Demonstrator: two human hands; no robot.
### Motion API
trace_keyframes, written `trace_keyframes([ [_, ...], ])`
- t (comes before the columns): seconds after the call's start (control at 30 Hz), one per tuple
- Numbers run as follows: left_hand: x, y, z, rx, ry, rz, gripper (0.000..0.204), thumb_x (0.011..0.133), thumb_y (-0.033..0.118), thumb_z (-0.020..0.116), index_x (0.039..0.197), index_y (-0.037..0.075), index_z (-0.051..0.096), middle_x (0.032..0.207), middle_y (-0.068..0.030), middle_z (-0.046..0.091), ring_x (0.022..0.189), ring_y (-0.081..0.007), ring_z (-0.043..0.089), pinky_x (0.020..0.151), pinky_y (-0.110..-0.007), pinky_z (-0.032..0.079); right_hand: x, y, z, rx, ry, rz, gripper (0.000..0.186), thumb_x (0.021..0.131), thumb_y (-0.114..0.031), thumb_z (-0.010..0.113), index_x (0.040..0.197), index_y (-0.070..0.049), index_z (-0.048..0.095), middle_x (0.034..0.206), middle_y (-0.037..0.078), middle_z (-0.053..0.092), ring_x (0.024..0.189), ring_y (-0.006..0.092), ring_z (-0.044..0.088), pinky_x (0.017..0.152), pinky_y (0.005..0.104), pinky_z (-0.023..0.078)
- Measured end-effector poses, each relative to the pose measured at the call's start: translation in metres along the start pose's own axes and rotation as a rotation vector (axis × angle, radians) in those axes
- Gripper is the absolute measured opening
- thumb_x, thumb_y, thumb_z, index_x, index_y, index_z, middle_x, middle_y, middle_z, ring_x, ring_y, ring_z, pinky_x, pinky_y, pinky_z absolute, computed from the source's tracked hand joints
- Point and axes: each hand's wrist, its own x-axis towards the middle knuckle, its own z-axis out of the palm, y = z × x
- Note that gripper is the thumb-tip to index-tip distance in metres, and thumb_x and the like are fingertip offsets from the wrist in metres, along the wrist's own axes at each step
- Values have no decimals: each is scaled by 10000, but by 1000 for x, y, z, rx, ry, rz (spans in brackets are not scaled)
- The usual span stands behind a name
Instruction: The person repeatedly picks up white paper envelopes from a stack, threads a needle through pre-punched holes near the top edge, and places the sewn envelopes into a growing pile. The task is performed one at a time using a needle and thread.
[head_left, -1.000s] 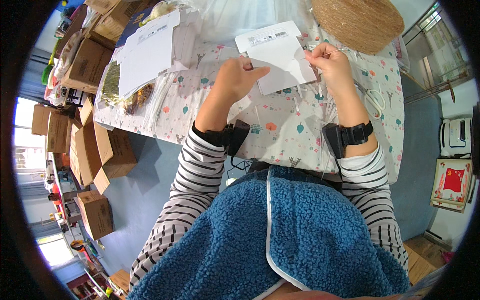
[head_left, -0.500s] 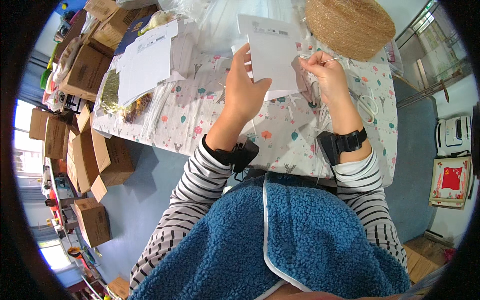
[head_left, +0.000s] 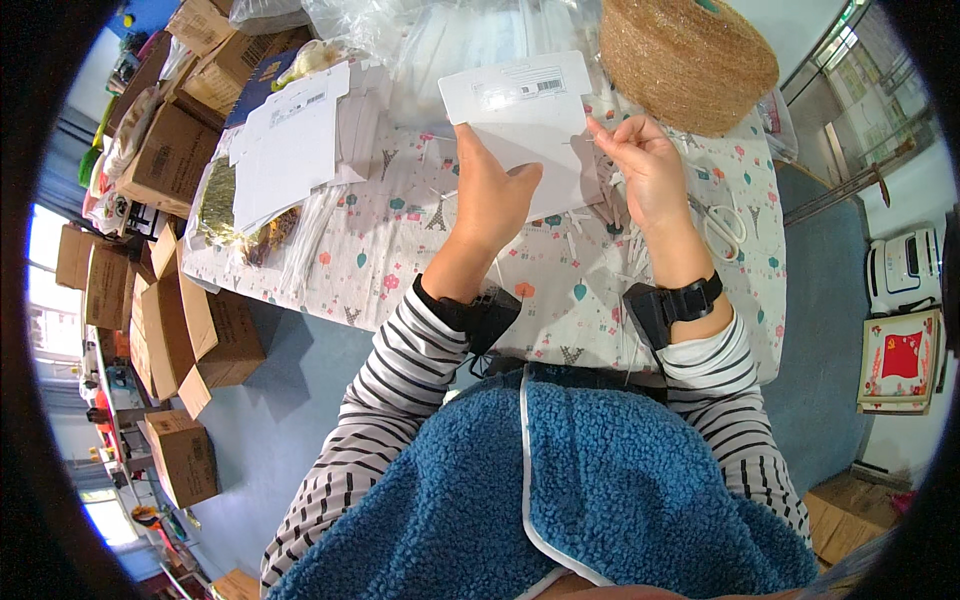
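My left hand (head_left: 493, 195) grips a flat white cardboard piece (head_left: 545, 145) by its left side, thumb across the front and fingers mostly behind. A printed label with a barcode lies along its tilted upper flap. At the card's right edge, the thumb and forefinger of my right hand (head_left: 645, 165) are pinched together on a thin white strip that barely shows. Below that hand, small white strips (head_left: 635, 245) lie scattered on the patterned tablecloth (head_left: 400, 255). White-handled scissors (head_left: 722, 228) rest just right of my right wrist.
A stack of similar white cards (head_left: 290, 140) lies at the left, beside a bundle of long white strips (head_left: 315, 235). Clear plastic bags (head_left: 360, 25) fill the far side. A large brown spool (head_left: 690, 65) stands far right. Cardboard boxes (head_left: 225, 320) sit on the floor at left.
The white card has turned and tipped, bringing its labelled flap flatter into view. My right hand's fingertips have moved slightly left to the card's edge. The view has shifted a little.
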Motion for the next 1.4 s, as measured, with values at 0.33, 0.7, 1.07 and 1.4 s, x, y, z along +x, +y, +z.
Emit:
trace_keyframes([
  [0.33, -1, 0, 4, -323, -89, -131, 1054, 831, 34, 719, 1490, -150, -83, 1506, -365, 229, 1448, -424, 263, 1227, -466, 194, -1, 2, 0, -95, -83, -20, 210, 856, 51, 712, 760, -82, 580, 878, 24, 663, 1234, 256, 602, 1142, 361, 362],
  [0.7, 2, -26, 5, 72, -65, -129, 1019, 843, 268, 779, 1434, -231, 117, 1527, -476, 111, 1494, -553, -19, 1243, -511, 52, -4, 7, 4, -77, -153, -33, 206, 866, 51, 695, 747, -77, 587, 915, 33, 673, 1450, 298, 409, 1128, 346, 327],
  [1.07, 3, -23, 5, 26, -45, -223, 790, 909, 288, 738, 1378, -179, 307, 1399, -298, 321, 1298, -361, 378, 1049, -412, 378, -9, 7, 12, -227, -140, -242, 211, 882, 74, 675, 739, -51, 582, 891, 9, 649, 1439, 311, 427, 1064, 320, 403],
  [1.4, 5, -25, -19, 77, 10, -318, 553, 967, 366, 669, 1133, -160, 636, 959, -139, 682, 853, -176, 615, 773, -299, 497, -9, 7, 12, -400, -174, -363, 221, 888, 118, 638, 770, -58, 575, 890, 20, 653, 1356, 333, 524, 1114, 363, 387],
])
